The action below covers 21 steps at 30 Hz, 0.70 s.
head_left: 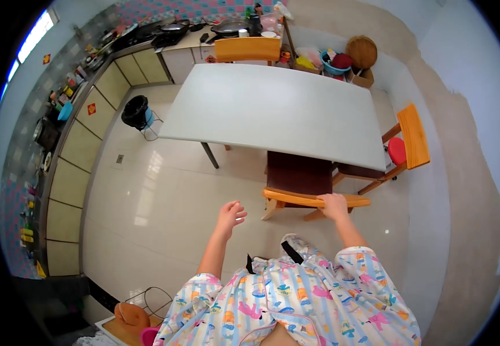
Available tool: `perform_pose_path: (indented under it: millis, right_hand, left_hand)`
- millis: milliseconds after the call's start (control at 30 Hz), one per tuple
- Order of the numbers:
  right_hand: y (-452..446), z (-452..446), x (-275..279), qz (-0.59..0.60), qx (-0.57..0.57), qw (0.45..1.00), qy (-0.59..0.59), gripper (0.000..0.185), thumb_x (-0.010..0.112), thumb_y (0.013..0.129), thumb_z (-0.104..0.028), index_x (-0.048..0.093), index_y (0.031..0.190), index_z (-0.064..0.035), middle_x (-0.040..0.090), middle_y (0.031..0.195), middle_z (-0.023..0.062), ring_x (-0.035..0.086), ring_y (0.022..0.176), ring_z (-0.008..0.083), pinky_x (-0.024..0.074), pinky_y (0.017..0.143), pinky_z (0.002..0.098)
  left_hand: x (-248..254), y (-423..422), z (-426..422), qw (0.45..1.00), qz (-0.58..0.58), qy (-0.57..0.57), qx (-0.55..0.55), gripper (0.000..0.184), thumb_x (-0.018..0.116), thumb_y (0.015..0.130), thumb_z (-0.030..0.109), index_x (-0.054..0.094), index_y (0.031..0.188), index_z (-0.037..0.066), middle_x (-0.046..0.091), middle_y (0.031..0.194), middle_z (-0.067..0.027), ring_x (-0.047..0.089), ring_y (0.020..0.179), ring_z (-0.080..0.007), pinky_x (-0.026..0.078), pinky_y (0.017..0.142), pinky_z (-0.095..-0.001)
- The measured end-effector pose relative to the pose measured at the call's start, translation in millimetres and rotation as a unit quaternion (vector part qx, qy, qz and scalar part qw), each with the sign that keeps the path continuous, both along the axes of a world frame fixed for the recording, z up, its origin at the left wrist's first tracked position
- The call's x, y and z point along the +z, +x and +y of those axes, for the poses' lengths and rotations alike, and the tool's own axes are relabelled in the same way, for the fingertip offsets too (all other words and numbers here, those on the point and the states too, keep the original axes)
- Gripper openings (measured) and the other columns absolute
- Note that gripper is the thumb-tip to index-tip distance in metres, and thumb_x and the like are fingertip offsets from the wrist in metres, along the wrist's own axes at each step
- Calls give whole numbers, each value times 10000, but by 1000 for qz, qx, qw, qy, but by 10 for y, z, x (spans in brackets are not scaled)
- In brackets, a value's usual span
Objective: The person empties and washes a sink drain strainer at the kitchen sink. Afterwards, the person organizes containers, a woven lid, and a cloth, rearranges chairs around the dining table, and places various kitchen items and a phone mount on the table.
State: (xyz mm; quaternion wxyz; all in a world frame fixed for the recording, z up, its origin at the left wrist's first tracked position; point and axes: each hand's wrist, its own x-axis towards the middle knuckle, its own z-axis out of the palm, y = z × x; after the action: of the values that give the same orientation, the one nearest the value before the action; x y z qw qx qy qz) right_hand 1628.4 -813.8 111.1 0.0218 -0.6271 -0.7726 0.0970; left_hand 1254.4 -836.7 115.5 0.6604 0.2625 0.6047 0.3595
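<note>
My right hand (333, 206) is closed over the top rail of a wooden chair (296, 198), right of the rail's middle. The chair has a dark brown seat, its front part under the near edge of a white table (273, 106). To the left, my left hand (231, 217) hangs in the air over the floor, fingers apart and loosely curled, touching nothing. It is nearest to the left end of the chair's rail, with a gap between them.
Another wooden chair (414, 137) with a red round thing (397, 151) on it stands at the table's right end, and a third chair (247, 49) behind the table. A black-lined bin (136, 112) stands left. Cabinets (68, 179) line the left wall; baskets and boxes fill the back right corner.
</note>
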Motion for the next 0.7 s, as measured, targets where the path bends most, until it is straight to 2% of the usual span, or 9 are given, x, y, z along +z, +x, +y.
perform_pose_path:
  millis: [67,233,267,400,467,500,533,600,700]
  right_hand:
    - [-45,3,2,-14,-16,1000,-18,383,745,667,-247,670,1037,-180,672,978,71,617,923,260,478,814,381]
    - [-517,416,374,-3,-58,939,-340,797,828,571,-337,535,1260,-63,556,1252,152,520,1173,282,402,1005,373]
    - [-752,537,471,-4,-54,935,-350,805,811,580,-364,526,1268,-57,542,1268,161,506,1187,291,399,1009,360]
    - [-1906,1264,464,81,22,980,-180,652,712,712,-380,525,1261,-82,537,1269,148,499,1178,312,381,1000,432]
    - [-2738,1738,527,66,56,986,-143,585,686,759,-325,530,1240,-31,563,1218,185,524,1139,328,410,980,391]
    - [-3090,2025,368,91,79,984,-130,559,668,778,-326,534,1242,-45,570,1202,188,532,1125,324,417,966,394]
    - [-3443,2304,244,130,79,973,-176,563,657,793,-341,507,1274,-89,525,1282,135,459,1211,309,335,1013,471]
    - [-4160,2782,32,135,97,973,-161,558,658,795,-320,515,1260,-48,514,1288,171,477,1195,319,388,1003,397]
    - [-5080,3473,-311,121,118,970,-175,601,651,800,-327,457,1317,-90,414,1394,125,390,1273,312,353,1027,441]
  left_hand:
    - [13,-294,-61,1000,-5,13,20,450,469,952,279,420,1298,-5,544,1188,-205,618,990,-275,519,802,-338]
    - [120,-1127,-177,994,-6,36,99,426,462,954,266,439,1278,-9,570,1159,-184,622,985,-257,515,801,-327]
    - [169,-1314,-195,992,1,36,121,423,460,955,263,440,1278,-9,573,1157,-181,622,986,-256,514,802,-325]
    - [277,-2148,-199,977,15,43,208,419,448,960,257,434,1278,-15,575,1155,-184,620,994,-258,516,802,-326]
    - [405,-2567,-129,967,34,53,246,415,451,961,255,436,1271,-20,577,1152,-187,621,994,-260,518,799,-328]
    - [461,-2777,-54,962,44,58,262,413,452,962,254,437,1268,-23,577,1150,-189,621,995,-261,519,797,-329]
    - [482,-2996,18,957,54,50,280,409,454,961,250,440,1263,-25,580,1145,-190,623,991,-262,521,795,-330]
    - [531,-3415,205,945,74,36,316,400,458,960,243,447,1254,-29,586,1134,-192,626,983,-263,523,790,-332]
    - [616,-4007,593,935,80,25,344,373,463,960,225,463,1235,-27,596,1117,-189,633,963,-263,526,778,-327]
